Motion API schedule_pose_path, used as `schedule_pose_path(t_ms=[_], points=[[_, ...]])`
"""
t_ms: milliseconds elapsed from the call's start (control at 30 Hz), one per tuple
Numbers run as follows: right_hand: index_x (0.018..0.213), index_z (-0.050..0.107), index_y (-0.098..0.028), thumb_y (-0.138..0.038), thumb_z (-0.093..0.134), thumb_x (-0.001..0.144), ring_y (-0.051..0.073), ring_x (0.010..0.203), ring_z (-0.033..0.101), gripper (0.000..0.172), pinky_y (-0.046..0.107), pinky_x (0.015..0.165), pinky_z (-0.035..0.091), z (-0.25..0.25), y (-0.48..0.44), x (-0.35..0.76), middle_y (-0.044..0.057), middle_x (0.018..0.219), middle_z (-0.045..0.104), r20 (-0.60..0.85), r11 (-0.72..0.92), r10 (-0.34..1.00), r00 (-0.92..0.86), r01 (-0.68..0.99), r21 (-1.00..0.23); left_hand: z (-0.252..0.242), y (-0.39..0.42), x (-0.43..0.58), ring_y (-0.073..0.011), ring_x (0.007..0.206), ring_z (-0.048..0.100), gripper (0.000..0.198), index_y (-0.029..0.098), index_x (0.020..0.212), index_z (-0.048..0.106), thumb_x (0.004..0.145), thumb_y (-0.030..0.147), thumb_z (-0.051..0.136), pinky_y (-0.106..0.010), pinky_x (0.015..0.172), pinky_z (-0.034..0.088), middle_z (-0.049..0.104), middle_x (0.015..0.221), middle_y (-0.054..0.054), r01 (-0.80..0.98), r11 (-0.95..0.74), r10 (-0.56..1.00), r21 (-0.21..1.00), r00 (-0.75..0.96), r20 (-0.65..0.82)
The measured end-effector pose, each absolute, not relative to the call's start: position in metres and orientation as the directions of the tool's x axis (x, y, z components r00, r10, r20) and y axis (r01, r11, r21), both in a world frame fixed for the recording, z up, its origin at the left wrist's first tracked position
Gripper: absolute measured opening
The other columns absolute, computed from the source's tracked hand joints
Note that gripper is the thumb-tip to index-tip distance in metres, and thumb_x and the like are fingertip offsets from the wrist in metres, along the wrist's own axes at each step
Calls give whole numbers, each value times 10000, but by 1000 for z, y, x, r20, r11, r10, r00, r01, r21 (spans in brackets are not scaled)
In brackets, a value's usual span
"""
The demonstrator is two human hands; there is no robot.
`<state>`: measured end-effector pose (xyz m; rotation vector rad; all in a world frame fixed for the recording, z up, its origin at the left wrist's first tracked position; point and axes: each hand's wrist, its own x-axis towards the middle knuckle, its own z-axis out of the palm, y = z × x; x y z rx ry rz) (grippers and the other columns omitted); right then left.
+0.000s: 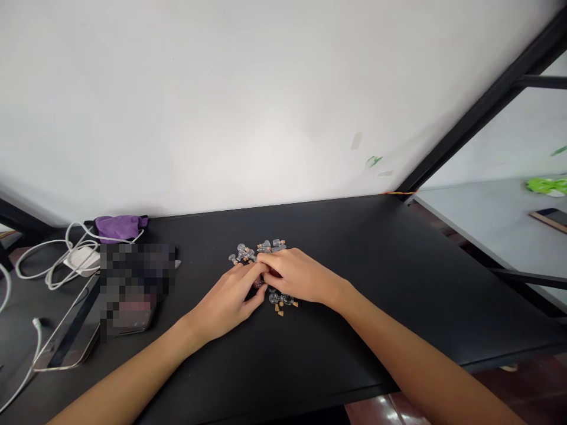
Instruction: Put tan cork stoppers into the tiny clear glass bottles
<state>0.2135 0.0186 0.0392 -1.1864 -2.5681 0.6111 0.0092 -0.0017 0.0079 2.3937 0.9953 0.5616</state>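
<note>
Fingers closed, my left hand (228,301) holds a small glass bottle (258,284) that shows only in part. My right hand (303,274) meets it fingertip to fingertip, its thumb and forefinger bent together; whatever is between them is hidden. Several tiny clear glass bottles (241,248) lie in a heap behind the hands, some with cork stoppers in them. More glass bottles (275,298) lie in front of my right hand. Beside these are several loose corks (280,313).
On the left of the black table (420,283) are a phone (71,336), a tangled white cable (51,283), a white charger (82,260) and a purple pouch (119,227). A pale wall (221,118) rises behind. A grey table (487,206) stands beyond the black frame at right.
</note>
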Motion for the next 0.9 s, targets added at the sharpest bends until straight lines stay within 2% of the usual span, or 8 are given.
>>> schedule_pose_path(t_ms=[567,900], points=[[844,516,-197,-132,516,982,141,648,565,152,276,582,319,43,17,216,-7,814,663,17,620,737,-675,666,-415,8,-1,8,-161,769,519,90,227,948,443,1034,217,465,-311,777,404,569,863,21,553,-634,719,540,679,148],[821,505,-197,-130,532,970,131,632,535,165,274,578,313,42,17,216,-13,799,650,30,618,738,-674,658,-430,7,-2,8,-168,774,520,90,227,944,449,1030,218,473,-307,764,409,583,867,14,555,-636,719,537,678,151]])
